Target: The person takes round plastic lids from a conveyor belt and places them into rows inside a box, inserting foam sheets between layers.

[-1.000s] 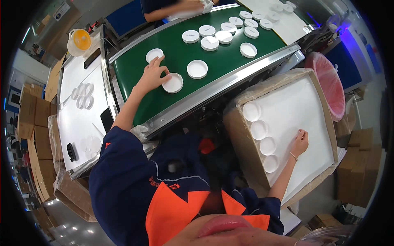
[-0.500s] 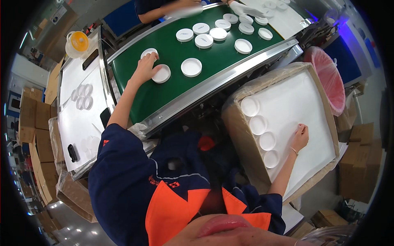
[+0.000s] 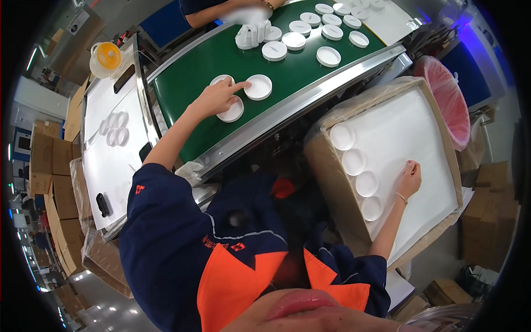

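On the green conveyor belt [image 3: 182, 88], my left hand [image 3: 214, 98] is among three white round lids with raised rims. Its index finger is stretched out to the edge of the right lid [image 3: 259, 88]. Its thumb is by the near lid [image 3: 232, 112], and its fingers partly cover the far lid [image 3: 220, 78]. To the right, my right hand [image 3: 410, 180] lies with curled fingers over a white sheet [image 3: 420, 133] in a cardboard box [image 3: 337, 193]. Whether anything is in those fingers is hidden. A row of several white lids [image 3: 354, 162] lies along the box's left side.
Across the belt, another person's white-gloved hand [image 3: 251, 36] is at a group of several white lids [image 3: 293, 41]. On the left, a side table [image 3: 108, 171] bears more round pieces [image 3: 117, 128], a phone [image 3: 124, 79] and a yellow-lidded jug [image 3: 107, 57]. A pink-lined bin [image 3: 447, 102] stands beyond the box.
My left hand has moved right, its index finger now reaching the right-hand lid. The co-worker's gloved hand has come over the left end of the lid group. My right hand stays over the sheet.
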The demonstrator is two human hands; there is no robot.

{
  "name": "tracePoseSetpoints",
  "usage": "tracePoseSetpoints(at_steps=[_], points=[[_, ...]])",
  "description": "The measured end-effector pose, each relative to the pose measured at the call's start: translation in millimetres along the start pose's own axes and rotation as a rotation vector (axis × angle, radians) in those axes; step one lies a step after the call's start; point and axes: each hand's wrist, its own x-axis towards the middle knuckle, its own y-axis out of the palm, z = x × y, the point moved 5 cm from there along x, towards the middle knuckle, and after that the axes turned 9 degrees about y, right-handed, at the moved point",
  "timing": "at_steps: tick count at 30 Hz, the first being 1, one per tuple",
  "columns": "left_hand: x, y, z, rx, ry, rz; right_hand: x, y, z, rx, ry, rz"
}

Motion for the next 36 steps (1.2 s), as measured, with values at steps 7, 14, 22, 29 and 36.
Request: tracePoseSetpoints(at_steps=[7, 14, 22, 29, 36], points=[[-7.3, 12.5, 10.9, 0.059, 0.147, -0.105, 3.5, 1.1, -6.7, -0.003, 0.012, -0.011], [-12.8, 13.2, 13.7, 0.044, 0.159, -0.113, 4.3, 3.3, -8.4, 0.016, 0.013, -0.023], [11.4, 12.7, 1.4, -0.046, 0.079, -0.27, 3.1, 0.3, -4.9, 0.01, 0.018, -0.029], [26.4, -0.9, -46.4, -1.399, -0.021, -0.475, 2.0, -0.9, 2.1, -0.003, 0.005, -0.029], [44.6, -30.3, -195.1, -2.681, 0.25, -0.07, 4.5, 1.7, -4.3, 0.04, 0.029, -0.035]])
